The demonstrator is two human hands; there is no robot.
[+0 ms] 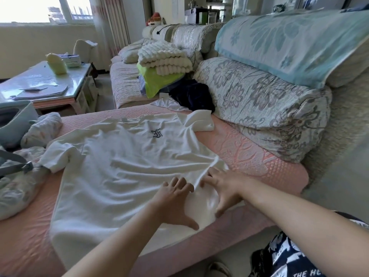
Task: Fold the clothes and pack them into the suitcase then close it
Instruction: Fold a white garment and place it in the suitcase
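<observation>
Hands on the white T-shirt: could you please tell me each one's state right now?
Left hand: open, fingers spread, pressing on the white cotton T-shirt with the dark chest emblem.
Right hand: open, fingers spread, touching the same shirt's hem.

A white T-shirt with a small dark navy emblem fills the middle of the frame, on a pink seat cover embossed with flowers. At right, a cream cushion bears grey-lilac blooms. Above it lies an aqua towel patterned with paler flowers. At upper centre are a lime-green cloth, a cream blanket and a dark navy garment.
</observation>
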